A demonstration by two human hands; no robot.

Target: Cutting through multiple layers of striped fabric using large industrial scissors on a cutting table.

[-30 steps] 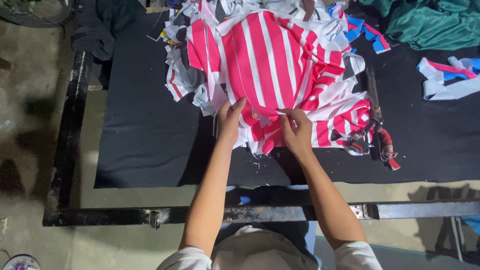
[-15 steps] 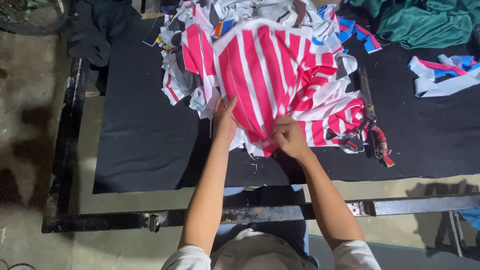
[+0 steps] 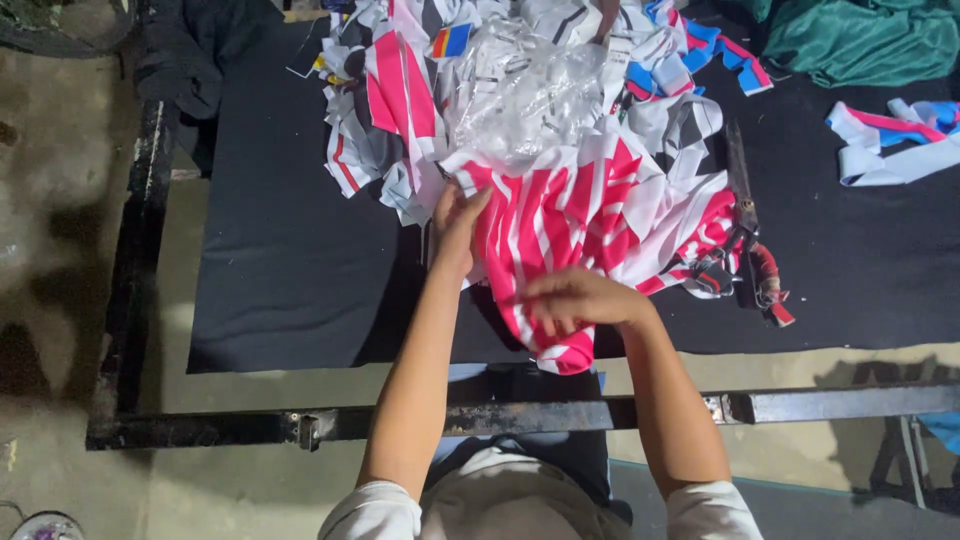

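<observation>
Right hand (image 3: 578,298) laid half-closed on striped cloth (image 3: 590,215), fabric pinched at its near edge, left hand (image 3: 455,222) closed on the cloth's left edge, cloth spread on black table (image 3: 290,270), clear plastic (image 3: 520,90) beyond, scissors (image 3: 750,250) just right

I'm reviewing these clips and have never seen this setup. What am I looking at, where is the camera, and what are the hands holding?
There is no machine: a person works with bare hands, filmed from a camera on their head looking down. The left hand and right hand both grip a pink and white striped cloth on a black table. Behind it lie crumpled clear plastic and striped fabric scraps. Scissors sit to the right, and a green cloth lies in the far corner.
</observation>
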